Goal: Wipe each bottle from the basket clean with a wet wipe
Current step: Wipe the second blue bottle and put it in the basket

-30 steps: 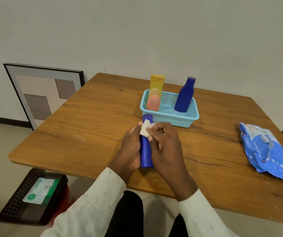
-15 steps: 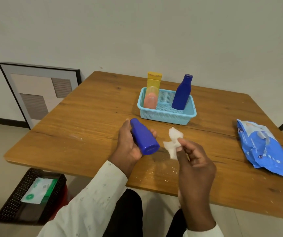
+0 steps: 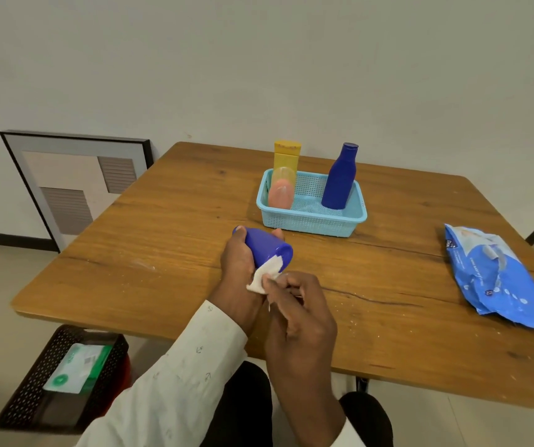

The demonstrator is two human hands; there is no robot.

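**One blue bottle in hand, three more in the basket**

The person's left hand [image 3: 238, 259] grips a blue bottle [image 3: 267, 245], fingers curled round its body, holding it tilted above the wooden table [image 3: 162, 253] with its flat base turned toward the camera. The right hand [image 3: 294, 304] pinches a single white wet wipe [image 3: 264, 275] between thumb and fingertips; the wipe's upper edge touches the rim of the bottle's base.

Just beyond the hands stands one light blue mesh basket [image 3: 311, 221]. It holds three bottles: one yellow bottle [image 3: 286, 158] upright at its far left corner, one pink bottle [image 3: 281, 193] in front of the yellow one, and one dark blue bottle [image 3: 340, 179] standing on the right side. That makes four bottles in all, two of them blue.

One blue pack of wipes [image 3: 494, 275] lies flat near the table's right edge, well apart from the basket.

On the floor to the left sits one black perforated bin [image 3: 33, 388] with a green and white packet [image 3: 78, 369] inside. One framed picture [image 3: 75, 182] leans against the wall behind the table's left corner.
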